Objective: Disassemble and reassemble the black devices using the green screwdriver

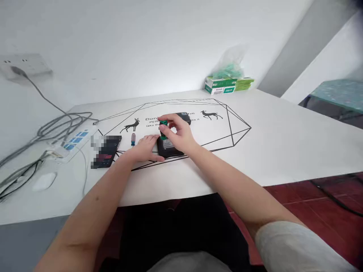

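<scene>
A black flat device (170, 148) with a label lies on the white table (283, 143), in the middle of a printed line drawing. My left hand (146, 148) rests flat on the table against the device's left side, touching it. My right hand (178, 132) is above the device, its fingertips pinched on a small green part (163, 124) standing at the device's top. Another black piece (185, 117) shows just behind my right hand. A small screwdriver (133, 139) with a blue and red handle lies left of my left hand.
A dark phone-like object (106, 152) lies left of the screwdriver. A power strip (74, 141) and grey cables (56, 126) crowd the left side, with a white mouse (44, 180) nearer the front edge. Green and white boxes (222, 85) sit at the back.
</scene>
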Demonstrator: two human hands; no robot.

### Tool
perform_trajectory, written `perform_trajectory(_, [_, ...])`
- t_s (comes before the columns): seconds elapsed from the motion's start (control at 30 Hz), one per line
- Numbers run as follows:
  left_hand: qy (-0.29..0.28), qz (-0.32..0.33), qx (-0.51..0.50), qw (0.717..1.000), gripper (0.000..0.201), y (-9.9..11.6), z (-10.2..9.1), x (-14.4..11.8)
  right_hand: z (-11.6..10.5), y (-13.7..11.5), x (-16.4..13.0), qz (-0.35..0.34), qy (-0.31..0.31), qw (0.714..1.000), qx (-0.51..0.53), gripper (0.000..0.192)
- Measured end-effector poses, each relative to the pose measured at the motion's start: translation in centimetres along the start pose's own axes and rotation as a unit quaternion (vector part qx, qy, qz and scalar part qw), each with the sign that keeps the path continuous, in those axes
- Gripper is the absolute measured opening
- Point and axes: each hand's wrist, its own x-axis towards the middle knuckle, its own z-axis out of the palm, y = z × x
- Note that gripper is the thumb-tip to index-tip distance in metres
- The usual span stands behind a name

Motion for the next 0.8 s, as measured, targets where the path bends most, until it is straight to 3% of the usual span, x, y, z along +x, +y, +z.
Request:
perform_trajectory(0.3, [0.008, 0.007, 0.0, 1.0, 0.116, -0.1, 0.2, -0.1, -0.8, 0.1, -0.1, -0.015, -0.009, 0.999, -0.028, 0.038])
perform_trajectory(0.63, [0.009, 0.006, 0.007, 1.0, 0.119, -0.3, 0.4, 0.1, -0.9, 0.9, -0.1, 0.021, 0.013, 1.0, -0.02, 0.026])
perform_trajectory(0.8, [0.011, 0.007, 0.005, 1.0, 0.117, -0.1, 0.3, 0.1, -0.2, 0.4, 0.0, 0.089, 0.001, 0.994, 0.059, 0.035])
